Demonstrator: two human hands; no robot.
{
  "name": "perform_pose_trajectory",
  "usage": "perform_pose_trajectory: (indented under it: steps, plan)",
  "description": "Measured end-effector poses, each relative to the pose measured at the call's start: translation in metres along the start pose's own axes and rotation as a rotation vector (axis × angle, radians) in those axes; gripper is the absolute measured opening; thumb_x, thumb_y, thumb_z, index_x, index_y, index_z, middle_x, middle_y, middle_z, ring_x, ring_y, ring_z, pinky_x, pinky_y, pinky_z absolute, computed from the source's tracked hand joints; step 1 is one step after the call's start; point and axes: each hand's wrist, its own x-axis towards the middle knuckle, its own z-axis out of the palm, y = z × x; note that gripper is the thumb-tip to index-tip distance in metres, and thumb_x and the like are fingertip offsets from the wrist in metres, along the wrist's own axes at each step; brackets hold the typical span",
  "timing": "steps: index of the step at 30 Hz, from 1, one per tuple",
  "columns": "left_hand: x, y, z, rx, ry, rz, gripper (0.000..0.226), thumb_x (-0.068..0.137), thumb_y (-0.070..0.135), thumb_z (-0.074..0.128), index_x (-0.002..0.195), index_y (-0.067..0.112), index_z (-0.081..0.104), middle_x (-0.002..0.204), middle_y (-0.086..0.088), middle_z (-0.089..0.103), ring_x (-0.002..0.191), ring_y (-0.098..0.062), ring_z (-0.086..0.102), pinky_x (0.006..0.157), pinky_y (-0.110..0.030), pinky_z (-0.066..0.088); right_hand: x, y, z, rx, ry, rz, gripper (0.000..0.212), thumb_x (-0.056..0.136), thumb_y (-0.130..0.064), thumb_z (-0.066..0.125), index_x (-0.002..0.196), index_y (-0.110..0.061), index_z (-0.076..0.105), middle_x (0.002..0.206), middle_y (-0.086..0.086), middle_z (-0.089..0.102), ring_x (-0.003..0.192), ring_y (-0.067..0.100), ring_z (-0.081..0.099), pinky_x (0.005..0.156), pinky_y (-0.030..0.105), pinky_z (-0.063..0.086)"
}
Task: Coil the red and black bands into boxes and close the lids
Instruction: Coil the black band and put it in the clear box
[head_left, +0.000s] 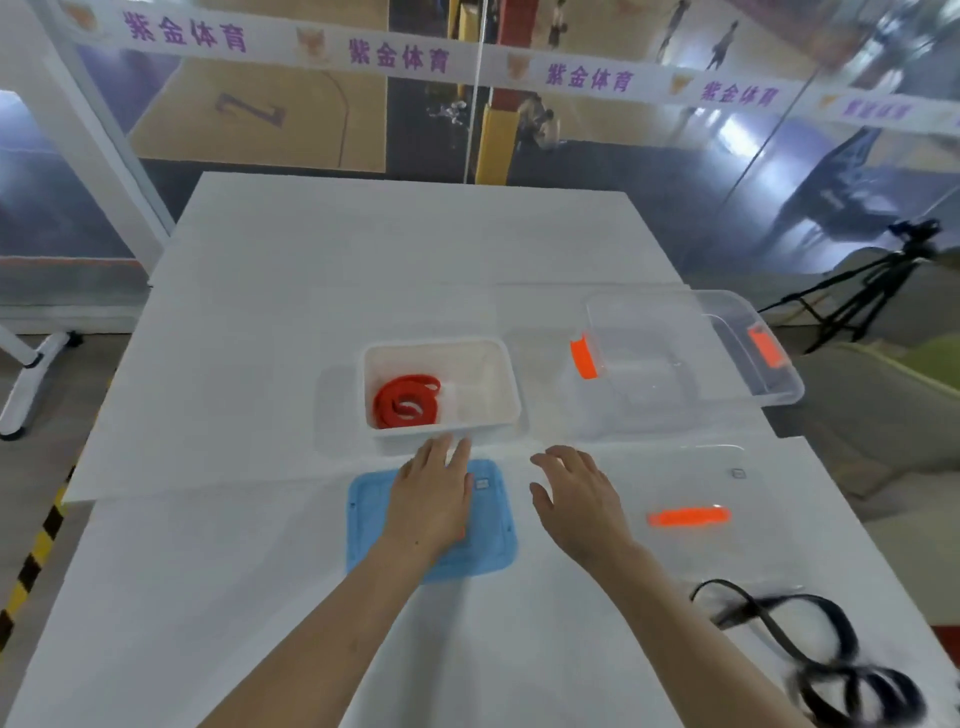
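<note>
Red band (406, 402): coiled and lying inside the white box (441, 344), in its left half; the box stands open at the middle of the white table (260, 364).
Blue lid (369, 519): flat on the table, just in front of the white box; not on it.
Left hand (431, 499): spread palm-down over the blue lid, fingers straight, tips reaching the box's near wall; it grasps nothing; whether it bears on the lid cannot be told.
Right hand (576, 499): just to the right of the lid, palm down, fingers loosely bent and released; nothing in it.
Black band (813, 675): loose in open loops at the near right corner of the table, blurred; well apart from both hands.
Clear box (779, 374): far right, open, orange latches at its ends; its clear lid (701, 483) lies flat in front of it.
Tripod (862, 291): on the floor beyond the table's right edge.
</note>
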Motion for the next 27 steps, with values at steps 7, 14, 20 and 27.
perform_pose_trajectory:
  steps: [7, 14, 20, 27]
  plan:
    - [-0.056, 0.090, 0.045, 0.075, -0.063, 0.093, 0.052, 0.108, 0.033, 0.043, 0.158, 0.017, 0.041, 0.162, -0.011, 0.043, 0.151, -0.032, 0.038, 0.113, -0.048, 0.041, -0.078, 0.097, -0.012, 0.008, 0.075, 0.032, 0.033, 0.091, -0.021, 0.074, 0.123, -0.016, 0.071, 0.128, 0.007, 0.070, 0.122, 0.033, 0.064, 0.091, 0.049, 0.059]
    - [-0.081, 0.216, 0.135, 0.081, -0.152, 0.064, 0.053, 0.110, 0.036, 0.040, 0.160, 0.020, 0.037, 0.162, -0.006, 0.044, 0.149, -0.027, 0.042, 0.111, -0.045, 0.044, -0.133, 0.246, -0.001, 0.069, 0.025, 0.073, 0.030, 0.091, -0.021, 0.072, 0.121, -0.017, 0.072, 0.124, 0.004, 0.071, 0.117, 0.032, 0.065, 0.089, 0.048, 0.058]
    - [-0.108, 0.297, 0.204, 0.033, -0.305, -0.058, 0.051, 0.112, 0.037, 0.032, 0.162, 0.023, 0.029, 0.160, -0.001, 0.042, 0.142, -0.023, 0.045, 0.104, -0.039, 0.046, -0.178, 0.354, 0.011, 0.079, -0.101, 0.046, 0.031, 0.098, -0.027, 0.062, 0.128, -0.020, 0.068, 0.128, -0.001, 0.068, 0.123, 0.026, 0.060, 0.092, 0.043, 0.057]
    - [-0.116, 0.345, 0.233, -0.070, -0.350, -0.139, 0.052, 0.110, 0.032, 0.037, 0.161, 0.023, 0.028, 0.159, -0.001, 0.041, 0.139, -0.024, 0.047, 0.099, -0.039, 0.050, -0.202, 0.432, 0.015, 0.109, -0.188, 0.153, 0.037, 0.100, -0.027, 0.063, 0.135, -0.017, 0.064, 0.135, 0.002, 0.064, 0.128, 0.028, 0.056, 0.099, 0.039, 0.052]
